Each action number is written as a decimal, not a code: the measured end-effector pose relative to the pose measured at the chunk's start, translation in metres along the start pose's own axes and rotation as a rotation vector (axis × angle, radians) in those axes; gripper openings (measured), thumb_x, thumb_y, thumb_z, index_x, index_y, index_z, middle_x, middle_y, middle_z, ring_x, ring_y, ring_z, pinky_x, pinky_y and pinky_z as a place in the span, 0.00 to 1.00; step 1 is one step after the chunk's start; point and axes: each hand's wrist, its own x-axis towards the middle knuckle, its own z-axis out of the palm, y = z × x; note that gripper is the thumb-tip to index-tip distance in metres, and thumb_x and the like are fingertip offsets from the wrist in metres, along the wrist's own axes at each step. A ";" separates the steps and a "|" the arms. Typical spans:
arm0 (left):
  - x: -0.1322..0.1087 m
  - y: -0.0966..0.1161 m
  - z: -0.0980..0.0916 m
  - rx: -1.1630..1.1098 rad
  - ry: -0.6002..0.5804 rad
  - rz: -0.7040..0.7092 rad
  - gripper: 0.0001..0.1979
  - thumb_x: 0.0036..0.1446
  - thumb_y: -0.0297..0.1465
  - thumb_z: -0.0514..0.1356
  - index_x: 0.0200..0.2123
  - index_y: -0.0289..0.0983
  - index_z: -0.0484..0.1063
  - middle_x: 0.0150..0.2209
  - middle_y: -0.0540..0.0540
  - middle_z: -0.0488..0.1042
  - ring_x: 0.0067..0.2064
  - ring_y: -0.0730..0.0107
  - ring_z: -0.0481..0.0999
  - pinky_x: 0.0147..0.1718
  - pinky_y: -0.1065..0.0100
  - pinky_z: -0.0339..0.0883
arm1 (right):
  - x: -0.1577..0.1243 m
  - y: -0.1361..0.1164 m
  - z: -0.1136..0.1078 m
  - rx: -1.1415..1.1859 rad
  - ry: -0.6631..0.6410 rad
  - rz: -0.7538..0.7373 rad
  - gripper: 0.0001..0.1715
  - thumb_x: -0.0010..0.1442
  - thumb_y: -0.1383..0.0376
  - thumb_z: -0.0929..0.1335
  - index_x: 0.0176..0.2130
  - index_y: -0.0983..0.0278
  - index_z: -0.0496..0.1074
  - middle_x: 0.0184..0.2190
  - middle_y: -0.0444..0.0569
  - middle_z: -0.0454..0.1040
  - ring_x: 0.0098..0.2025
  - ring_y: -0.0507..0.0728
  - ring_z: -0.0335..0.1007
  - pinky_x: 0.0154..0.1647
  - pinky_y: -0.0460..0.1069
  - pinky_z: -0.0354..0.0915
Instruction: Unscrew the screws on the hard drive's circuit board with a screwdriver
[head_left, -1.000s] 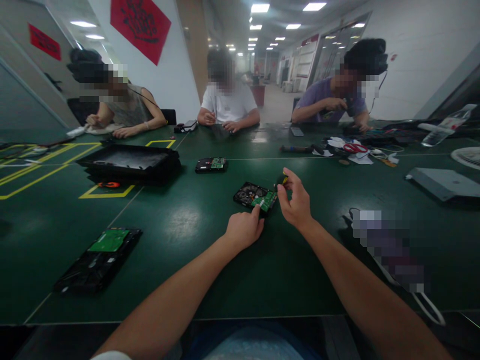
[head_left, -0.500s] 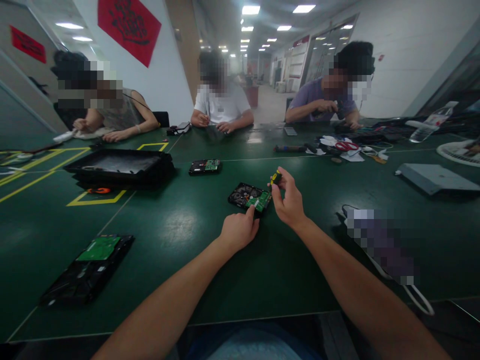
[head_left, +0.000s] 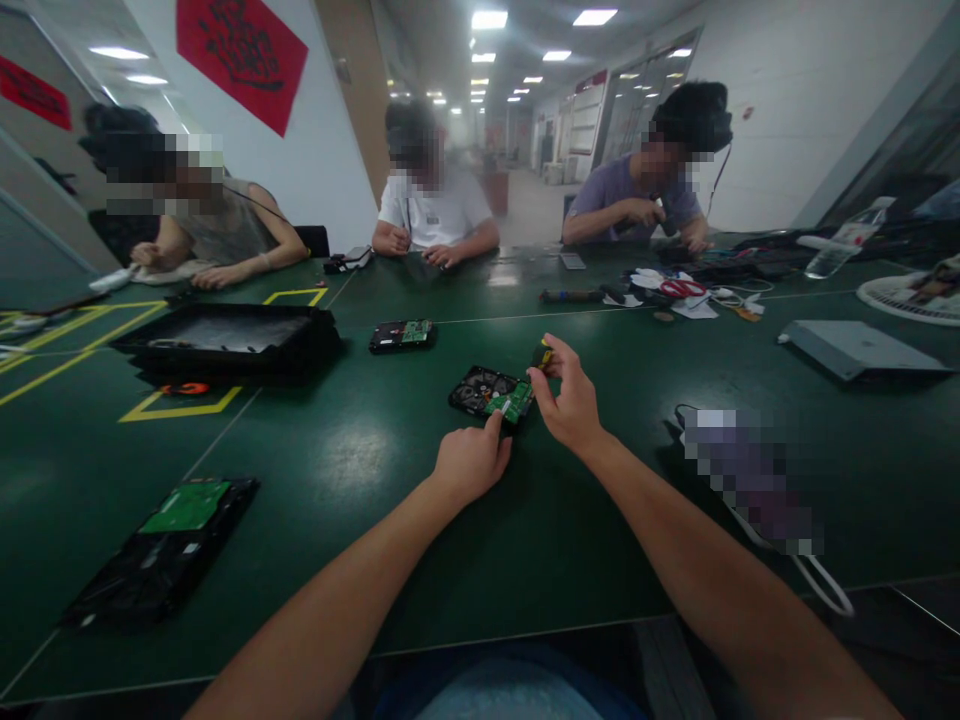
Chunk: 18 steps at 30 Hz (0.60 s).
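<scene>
Head view: drive (head_left: 486,390) lies just beyond both hands, mid-worktop (head_left: 360,470).
Left hand (head_left: 469,462), curled, pins its near edge with one finger; right hand (head_left: 570,402) grips a screwdriver (head_left: 541,354) over the drive's right end.

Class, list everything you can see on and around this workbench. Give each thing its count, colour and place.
worked hard drive: 1, black with green board, table centre
spare hard drives: 2, black with green boards, one beyond the worked one, one near left
tray: 1, black, left of centre
screwdriver: 1, black and yellow handle, in the right hand
scissors: 1, red handles, far right
bottle: 1, clear, far right
flat box: 1, grey, right
table: 1, dark green, yellow tape marks at left
people opposite: 3, seated along the far edge
left hand: 1, index finger touching the worked hard drive
right hand: 1, fingers pinching the screwdriver
</scene>
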 end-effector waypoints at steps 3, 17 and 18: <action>0.000 0.000 0.000 -0.001 0.006 0.002 0.28 0.70 0.43 0.46 0.68 0.37 0.58 0.38 0.38 0.81 0.38 0.48 0.83 0.37 0.55 0.73 | 0.001 -0.002 -0.001 -0.032 0.012 -0.027 0.33 0.68 0.57 0.68 0.68 0.52 0.58 0.55 0.53 0.73 0.44 0.60 0.77 0.50 0.61 0.77; 0.000 -0.001 0.001 -0.038 -0.011 0.003 0.27 0.70 0.43 0.46 0.67 0.37 0.58 0.40 0.37 0.81 0.40 0.50 0.83 0.40 0.55 0.72 | 0.000 -0.003 0.000 -0.009 -0.012 -0.039 0.31 0.69 0.59 0.67 0.67 0.52 0.58 0.54 0.52 0.75 0.46 0.60 0.78 0.53 0.61 0.76; 0.000 -0.001 0.001 -0.039 -0.015 0.005 0.28 0.70 0.43 0.46 0.67 0.37 0.58 0.40 0.37 0.81 0.40 0.50 0.83 0.40 0.55 0.72 | 0.000 -0.003 0.000 0.007 -0.022 -0.036 0.31 0.70 0.60 0.66 0.68 0.52 0.57 0.54 0.53 0.75 0.47 0.60 0.78 0.53 0.61 0.76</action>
